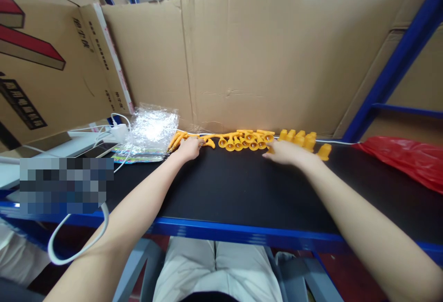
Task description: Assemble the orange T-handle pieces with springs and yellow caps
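A broad cardboard panel (259,62) stands along the back of the table (224,191), walling off the far side behind a black top with a blue metal edge. At the left, a printed cardboard box (51,57) with red block graphics meets that panel, while a slanting blue post (392,69) bounds the right. A crumpled red plastic bag (408,159) lies near the right end, well apart from the work. Shiny clear plastic packaging (152,129) sits just left of the left hand (189,148), crowding that side. The right hand (282,152) reaches in from the other side, hiding part of the row. Left of the packaging are a dark flat device (97,150) and a white charger (119,132) with trailing cables. Along the foot of the panel lie the yellow pieces: slim ones (210,143) under the left fingers, trumpet-shaped ones (238,143) between the hands, and stubby cup-like ones (309,140) beyond the right hand. The left grip is curled over the slim ones, but whether it holds any cannot be told; the right grip's hold is likewise unclear.
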{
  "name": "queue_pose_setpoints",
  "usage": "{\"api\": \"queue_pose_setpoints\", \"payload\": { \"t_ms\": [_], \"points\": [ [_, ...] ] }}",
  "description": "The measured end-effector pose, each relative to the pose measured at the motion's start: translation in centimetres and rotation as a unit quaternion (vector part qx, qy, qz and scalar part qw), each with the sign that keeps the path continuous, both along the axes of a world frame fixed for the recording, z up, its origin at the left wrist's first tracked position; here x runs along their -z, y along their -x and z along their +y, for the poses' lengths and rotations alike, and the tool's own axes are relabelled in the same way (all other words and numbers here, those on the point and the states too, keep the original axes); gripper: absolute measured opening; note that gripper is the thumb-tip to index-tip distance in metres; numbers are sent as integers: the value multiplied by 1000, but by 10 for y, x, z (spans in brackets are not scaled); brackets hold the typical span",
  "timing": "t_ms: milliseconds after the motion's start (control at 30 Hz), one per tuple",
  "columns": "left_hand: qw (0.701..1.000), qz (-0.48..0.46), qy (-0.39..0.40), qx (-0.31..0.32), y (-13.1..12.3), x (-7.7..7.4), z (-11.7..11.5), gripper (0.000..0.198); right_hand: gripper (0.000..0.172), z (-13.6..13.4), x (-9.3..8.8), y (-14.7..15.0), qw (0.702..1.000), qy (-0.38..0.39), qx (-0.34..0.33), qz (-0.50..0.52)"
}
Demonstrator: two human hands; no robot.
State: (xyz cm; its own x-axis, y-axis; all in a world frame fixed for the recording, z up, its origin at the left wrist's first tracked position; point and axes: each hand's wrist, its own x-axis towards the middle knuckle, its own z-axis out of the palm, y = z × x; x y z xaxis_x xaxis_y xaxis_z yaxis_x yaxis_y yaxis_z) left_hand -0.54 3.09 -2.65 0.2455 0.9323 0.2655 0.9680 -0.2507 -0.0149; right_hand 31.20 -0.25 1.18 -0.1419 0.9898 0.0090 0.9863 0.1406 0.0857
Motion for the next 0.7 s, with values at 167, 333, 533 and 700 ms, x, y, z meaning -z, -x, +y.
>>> {"api": "queue_pose_setpoints", "payload": {
  "t_ms": [167,333,533,700],
  "points": [
    [999,6,5,44,-1,0,2,31,51,-6,5,13,987,-23,-134,88],
    [996,-51,-58,34,-6,-4,1,27,48,-7,8,19,976,-31,-169,133],
    [971,-141,-190,20,-12,-16,-11,24,51,-3,14,17,975,-33,-178,131],
    [946,-214,-242,33,-20,-25,-21,17,50,-5,12,18,975,-33,-177,131]
  ]
}}
